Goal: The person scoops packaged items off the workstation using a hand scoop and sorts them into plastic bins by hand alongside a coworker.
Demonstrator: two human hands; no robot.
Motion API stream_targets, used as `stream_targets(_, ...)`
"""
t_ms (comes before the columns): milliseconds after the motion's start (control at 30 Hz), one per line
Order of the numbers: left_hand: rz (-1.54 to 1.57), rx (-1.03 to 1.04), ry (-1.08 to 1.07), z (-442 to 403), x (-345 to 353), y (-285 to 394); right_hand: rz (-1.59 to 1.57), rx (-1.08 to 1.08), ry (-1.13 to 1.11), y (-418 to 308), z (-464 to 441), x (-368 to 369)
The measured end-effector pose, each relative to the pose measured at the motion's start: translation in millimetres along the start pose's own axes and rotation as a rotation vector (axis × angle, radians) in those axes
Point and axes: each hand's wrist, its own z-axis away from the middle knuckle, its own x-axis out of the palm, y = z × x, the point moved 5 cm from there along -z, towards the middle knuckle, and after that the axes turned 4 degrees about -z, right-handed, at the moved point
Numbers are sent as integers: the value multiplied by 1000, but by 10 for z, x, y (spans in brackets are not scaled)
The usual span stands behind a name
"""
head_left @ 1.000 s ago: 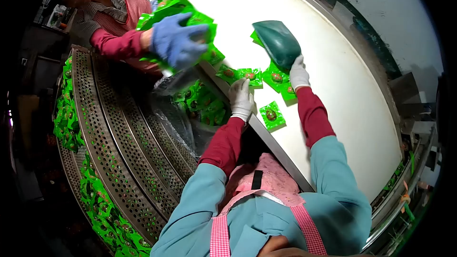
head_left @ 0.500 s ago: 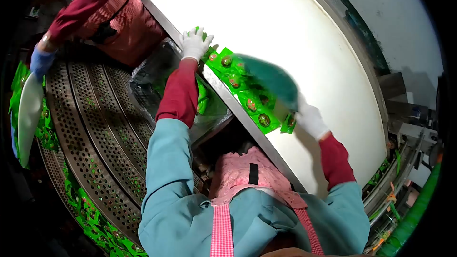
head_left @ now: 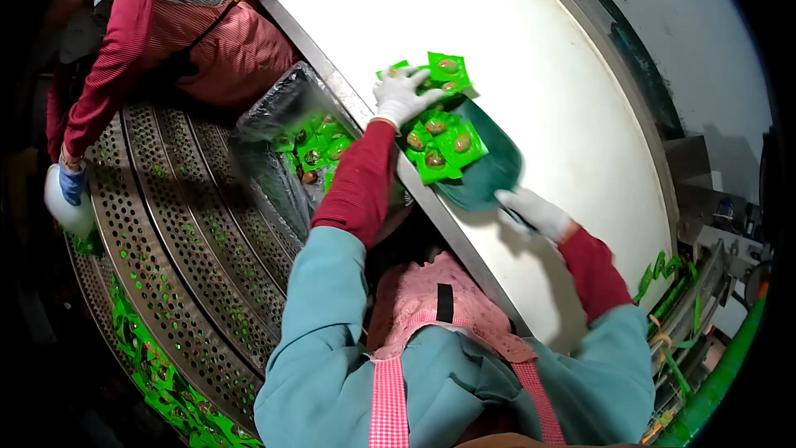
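My left hand (head_left: 405,98), in a white glove, lies with fingers apart on several small green packets (head_left: 452,75) with round dark contents. More green packets (head_left: 437,148) rest in and over the left edge of a dark green scoop (head_left: 497,158). My right hand (head_left: 537,212), also gloved in white, grips the scoop's handle, which is mostly hidden by the fingers. The scoop lies low over the white table (head_left: 572,116), near its metal edge. Below my left forearm, a bin lined with clear plastic (head_left: 265,187) holds loose green packets (head_left: 319,145).
A co-worker (head_left: 182,41) leans in at the upper left, a blue-gloved hand holding a white scoop (head_left: 68,199). Curved perforated metal trays (head_left: 178,224) fill the left side, with green packets (head_left: 157,365) along their outer rim. A green pipe (head_left: 721,382) runs at lower right.
The scoop has swung down under the packets, which are now bunched on it. My left hand has moved right onto them. The co-worker's white scoop has dropped lower and tipped.
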Motion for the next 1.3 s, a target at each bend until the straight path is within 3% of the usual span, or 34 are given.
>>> stream_targets(100, 66, 24, -38, 86, 0, 290, -425, -45, 6, -141, -727, 287)
stream_targets(167, 80, 101, 12, 217, -37, 425, -607, -87, 231, -109, -879, 475)
stream_targets(267, 78, 109, 12, 449, 7, 572, -503, -157, 187, 96, -695, 497)
stream_targets(333, 118, 178, 25, 716, 92, 800, -563, -92, 168, 385, -430, 520)
stream_targets(500, 189, 315, -188, 1425, 388, 1498, -648, 30, 214, 1125, 424, 620)
stream_targets(700, 165, 415, -325, 1804, 520, 2012, -775, 129, 412, 1577, 850, 672)
stream_targets(767, 199, 459, -283, 1739, 571, 1976, -859, 136, 452, 1514, 794, 720)
stream_targets(833, 372, 463, -127, 1613, 540, 1781, -790, -27, 471, 1520, 681, 721)
stream_targets(867, 575, 329, -58, 1530, 398, 1611, -795, -6, 470, 1534, 623, 747)
stream_targets(900, 855, 272, 85, 1500, 296, 1380, -770, -19, 506, 1513, 558, 724)
stream_targets(967, 746, 249, 408, 1657, -69, 972, -695, -69, 493, 1384, 488, 674)
stream_targets(1067, 1011, -42, 415, 2094, -228, 445, -541, -84, 483, 1209, 492, 662)
stream_targets(1133, 887, 6, 523, 2393, -211, 156, -426, -155, 450, 1174, 467, 566)
stream_targets(1200, 968, -104, 485, 2764, -11, -37, -365, -112, 485, 1196, 397, 489)
stream_targets(1233, 868, -127, 476, 2971, 98, -95, -353, -93, 507, 1153, 406, 469)
stream_targets(1300, 866, -234, 396, 3323, 243, -135, -340, -186, 449, 867, 409, 498)
